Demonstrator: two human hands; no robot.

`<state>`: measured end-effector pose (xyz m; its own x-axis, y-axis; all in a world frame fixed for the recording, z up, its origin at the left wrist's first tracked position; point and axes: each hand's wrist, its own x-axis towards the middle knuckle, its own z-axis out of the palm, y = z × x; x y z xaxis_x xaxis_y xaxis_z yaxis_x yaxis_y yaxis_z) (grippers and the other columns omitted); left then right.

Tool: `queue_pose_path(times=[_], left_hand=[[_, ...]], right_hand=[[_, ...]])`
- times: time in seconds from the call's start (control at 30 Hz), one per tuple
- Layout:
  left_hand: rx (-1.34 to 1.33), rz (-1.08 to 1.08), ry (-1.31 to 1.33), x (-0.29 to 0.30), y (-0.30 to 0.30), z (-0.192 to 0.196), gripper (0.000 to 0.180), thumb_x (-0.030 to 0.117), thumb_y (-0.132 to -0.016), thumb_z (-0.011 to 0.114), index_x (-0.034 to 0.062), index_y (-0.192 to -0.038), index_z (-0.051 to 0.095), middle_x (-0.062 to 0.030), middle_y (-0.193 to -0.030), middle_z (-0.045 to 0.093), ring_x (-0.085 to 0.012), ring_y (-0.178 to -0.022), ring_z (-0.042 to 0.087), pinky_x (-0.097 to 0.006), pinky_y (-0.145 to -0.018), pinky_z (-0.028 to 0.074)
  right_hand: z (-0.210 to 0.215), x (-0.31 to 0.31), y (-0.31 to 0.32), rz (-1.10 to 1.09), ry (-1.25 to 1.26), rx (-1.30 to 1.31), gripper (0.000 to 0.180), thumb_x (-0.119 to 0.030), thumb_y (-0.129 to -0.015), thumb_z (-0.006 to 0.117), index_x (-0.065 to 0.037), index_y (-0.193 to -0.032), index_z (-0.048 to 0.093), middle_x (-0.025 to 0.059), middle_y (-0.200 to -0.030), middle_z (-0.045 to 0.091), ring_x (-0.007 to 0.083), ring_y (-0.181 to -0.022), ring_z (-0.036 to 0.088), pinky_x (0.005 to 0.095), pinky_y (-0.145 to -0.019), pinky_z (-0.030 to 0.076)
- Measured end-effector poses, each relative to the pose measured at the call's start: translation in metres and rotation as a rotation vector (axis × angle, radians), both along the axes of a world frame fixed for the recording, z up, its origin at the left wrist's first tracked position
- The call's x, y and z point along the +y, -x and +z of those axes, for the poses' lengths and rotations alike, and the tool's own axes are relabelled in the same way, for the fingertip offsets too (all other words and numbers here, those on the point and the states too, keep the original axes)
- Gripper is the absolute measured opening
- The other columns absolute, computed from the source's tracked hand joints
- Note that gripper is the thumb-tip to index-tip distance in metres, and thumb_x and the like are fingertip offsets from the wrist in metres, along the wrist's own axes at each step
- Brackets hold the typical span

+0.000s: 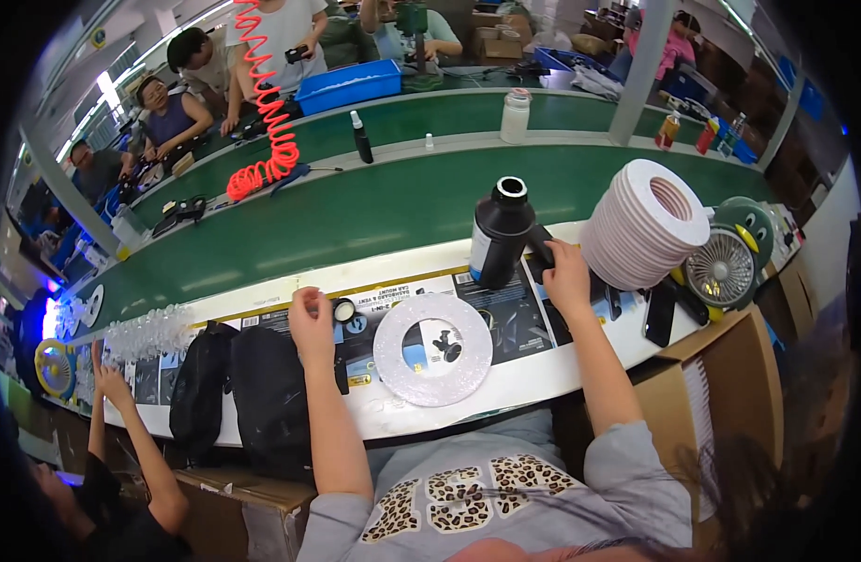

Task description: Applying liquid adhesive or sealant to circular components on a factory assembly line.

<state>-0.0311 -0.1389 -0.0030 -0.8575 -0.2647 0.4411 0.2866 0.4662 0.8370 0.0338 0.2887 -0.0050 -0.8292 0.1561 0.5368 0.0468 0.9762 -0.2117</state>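
Two hands work around the white ring-shaped disc [432, 349] lying flat on the worktop [505, 384]: just left of it the left hand [311, 323] pinches a small round black-and-white part [344, 310] between its fingertips, while beyond its right edge the right hand [565, 272] closes on a dark piece [539, 255] beside the black bottle [501, 232]. The small part looks light, stiff and easily dropped, so a fingertip grip on its rim probably suits it best.

Printed sheets [505, 323] on bench, cardboard boxes [730, 375] right
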Motion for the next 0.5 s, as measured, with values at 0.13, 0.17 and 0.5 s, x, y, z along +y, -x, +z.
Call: queue_pose_path(times=[0.13, 0.17, 0.5], left_hand=[[-0.191, -0.063, 0.500, 0.010, -0.021, 0.022, 0.064, 0.022, -0.066, 0.082, 0.0003, -0.119, 0.054, -0.0191, -0.113, 0.060, -0.0349, -0.106, 0.055, -0.040, -0.092, 0.044], [-0.232, -0.087, 0.538, 0.011, -0.024, 0.027, 0.067, 0.021, -0.063, 0.083, -0.0003, -0.119, 0.053, -0.0192, -0.114, 0.060, -0.0353, -0.106, 0.055, -0.039, -0.092, 0.044], [-0.097, -0.099, 0.191, 0.017, -0.012, 0.013, 0.051, 0.004, -0.066, 0.077, 0.0040, -0.112, 0.056, -0.0109, -0.104, 0.061, -0.0249, -0.092, 0.062, -0.032, -0.081, 0.050]], right_hand=[[0.018, -0.010, -0.009, 0.000, 0.307, 0.200, 0.040, 0.000, -0.073, 0.056, -0.004, -0.112, 0.057, 0.0115, -0.111, 0.060, 0.0297, -0.103, 0.056, 0.0388, -0.086, 0.045], [0.025, -0.015, -0.013, -0.015, 0.372, 0.293, 0.036, 0.001, -0.074, 0.055, -0.004, -0.110, 0.058, 0.0116, -0.107, 0.061, 0.0275, -0.098, 0.059, 0.0353, -0.083, 0.046], [0.052, -0.030, -0.021, 0.133, 0.719, 0.481, 0.039, 0.005, -0.076, 0.051, -0.004, -0.113, 0.056, 0.0100, -0.106, 0.059, 0.0207, -0.096, 0.058, 0.0305, -0.081, 0.047]])
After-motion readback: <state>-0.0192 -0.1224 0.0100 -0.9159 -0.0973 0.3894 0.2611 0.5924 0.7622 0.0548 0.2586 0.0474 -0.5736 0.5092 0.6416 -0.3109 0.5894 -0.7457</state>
